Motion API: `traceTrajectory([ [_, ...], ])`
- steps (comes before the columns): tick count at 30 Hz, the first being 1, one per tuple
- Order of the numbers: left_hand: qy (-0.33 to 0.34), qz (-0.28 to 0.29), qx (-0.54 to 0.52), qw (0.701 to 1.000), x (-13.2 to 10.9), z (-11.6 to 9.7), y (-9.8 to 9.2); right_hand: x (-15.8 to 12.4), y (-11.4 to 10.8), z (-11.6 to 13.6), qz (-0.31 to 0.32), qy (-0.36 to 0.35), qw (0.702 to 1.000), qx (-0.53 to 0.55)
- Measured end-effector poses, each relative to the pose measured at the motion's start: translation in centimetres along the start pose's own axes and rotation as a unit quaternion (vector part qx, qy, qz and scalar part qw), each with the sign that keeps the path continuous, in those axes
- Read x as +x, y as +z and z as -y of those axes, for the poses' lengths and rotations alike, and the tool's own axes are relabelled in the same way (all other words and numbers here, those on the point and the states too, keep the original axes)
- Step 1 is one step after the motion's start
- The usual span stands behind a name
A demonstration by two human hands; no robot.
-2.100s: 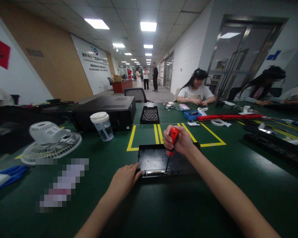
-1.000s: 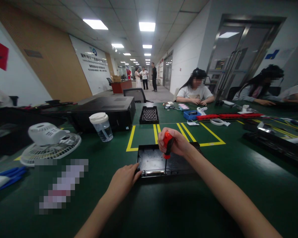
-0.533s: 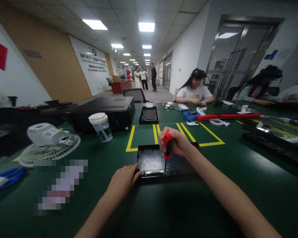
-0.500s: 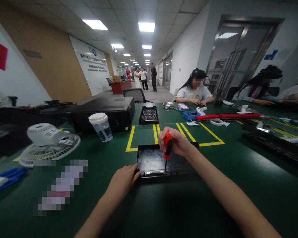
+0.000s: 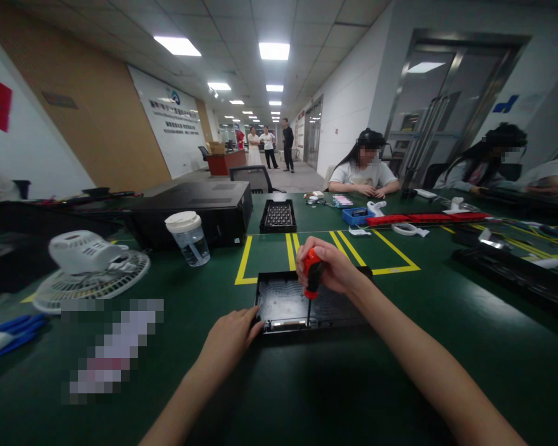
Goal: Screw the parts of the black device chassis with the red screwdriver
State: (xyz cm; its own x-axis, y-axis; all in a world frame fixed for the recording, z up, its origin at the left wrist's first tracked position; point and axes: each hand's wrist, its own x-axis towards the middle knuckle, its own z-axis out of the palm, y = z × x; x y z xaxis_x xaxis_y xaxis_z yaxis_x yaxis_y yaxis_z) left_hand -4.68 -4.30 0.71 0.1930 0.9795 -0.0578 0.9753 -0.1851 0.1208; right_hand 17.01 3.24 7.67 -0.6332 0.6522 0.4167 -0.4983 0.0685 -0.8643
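A flat black plastic case (image 5: pixel 283 303) lies open on the green table in front of me. My right hand (image 5: pixel 332 267) is closed round the handle of a red-and-black screwdriver (image 5: pixel 311 280), held upright with its tip down at the case's near edge. My left hand (image 5: pixel 231 337) rests on the table with its fingertips against the case's near left corner, fingers loosely curled and holding nothing.
A clear cup with a white lid (image 5: pixel 188 238), a white desk fan (image 5: pixel 90 267) and a black computer box (image 5: pixel 199 207) stand to the left. A black tray of small parts (image 5: pixel 278 216) sits beyond the yellow tape lines (image 5: pixel 288 251). Two people sit across the table (image 5: pixel 365 173).
The screwdriver and my right hand have shifted slightly left and lower over the case since the earliest frame. My left hand has stayed at the case's corner.
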Motion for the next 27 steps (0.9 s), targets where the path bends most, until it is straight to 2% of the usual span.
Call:
traceTrajectory([
  [27, -0.001, -0.004, 0.004, 1.000, 0.18, 0.24, 0.47, -0.36, 0.76, 0.16, -0.022, -0.028, 0.999, -0.011],
])
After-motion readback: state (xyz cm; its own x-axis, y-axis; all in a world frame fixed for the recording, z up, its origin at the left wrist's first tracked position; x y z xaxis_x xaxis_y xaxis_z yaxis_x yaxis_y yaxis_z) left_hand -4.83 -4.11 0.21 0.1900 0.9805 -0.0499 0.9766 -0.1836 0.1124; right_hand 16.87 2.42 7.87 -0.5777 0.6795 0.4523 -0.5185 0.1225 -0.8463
